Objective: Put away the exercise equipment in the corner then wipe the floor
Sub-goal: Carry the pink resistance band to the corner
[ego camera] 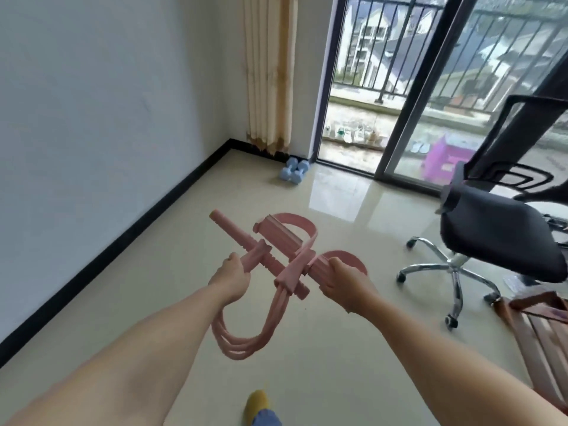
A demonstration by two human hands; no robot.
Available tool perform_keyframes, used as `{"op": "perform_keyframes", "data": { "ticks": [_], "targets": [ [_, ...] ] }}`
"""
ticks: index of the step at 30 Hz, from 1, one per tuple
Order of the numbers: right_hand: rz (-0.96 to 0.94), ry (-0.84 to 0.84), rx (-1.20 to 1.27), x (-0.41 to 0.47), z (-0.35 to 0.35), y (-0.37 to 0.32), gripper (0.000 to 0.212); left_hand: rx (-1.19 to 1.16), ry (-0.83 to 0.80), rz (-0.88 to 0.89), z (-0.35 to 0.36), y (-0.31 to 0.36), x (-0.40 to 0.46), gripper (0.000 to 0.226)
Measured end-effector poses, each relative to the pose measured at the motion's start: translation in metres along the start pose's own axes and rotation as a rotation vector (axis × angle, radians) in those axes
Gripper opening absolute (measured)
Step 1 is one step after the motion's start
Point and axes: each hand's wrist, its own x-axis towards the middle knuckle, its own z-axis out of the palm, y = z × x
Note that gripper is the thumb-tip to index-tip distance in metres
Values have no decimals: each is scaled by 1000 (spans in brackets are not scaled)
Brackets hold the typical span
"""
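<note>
While the glossy beige floor point(190, 305) fills most of the view, a white wall point(107, 103) with a black skirting board point(129, 238) runs along the left to the far corner, where a cream curtain point(269, 72) hangs down. Right of the curtain, sliding glass doors point(430, 87) with dark frames look onto a railed balcony. A black office chair point(498, 238) on a chrome five-star base stands at the right, well apart from the wall, and the edge of a brown wooden piece point(534, 333) shows at the lower right. Both bare forearms reach forward at the middle of the view, holding a pink pedal resistance band point(276, 256) up off the floor. The left hand point(230, 279) grips the near end of its ribbed pink handle bar, fingers curled round it. The right hand point(344, 285) grips one of its foam foot pedals, whose strap arches just above the knuckles; the other pedal and strap stick out beyond the hands. The band's pink tubes hang in a slack loop point(246, 336) below and between the two hands. Two pale blue dumbbells point(293, 172) lie side by side on the floor in the far corner, just below the curtain hem. A yellow slipper point(257, 401) shows at the bottom edge.
</note>
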Motion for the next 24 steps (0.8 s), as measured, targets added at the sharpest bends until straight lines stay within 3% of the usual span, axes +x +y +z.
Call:
{"op": "perform_keyframes", "data": {
  "ticks": [11,20,24],
  "targets": [
    [14,0,-13,273,-76,-3,34,118,-39,42,-78,71,272,37],
    [-84,-127,-91,545,-150,-23,34,79,-26,-108,-147,117,497,38],
    [-219,-150,-130,630,-171,-51,37,53,-39,-159,-177,110,580,36]
  ]
}}
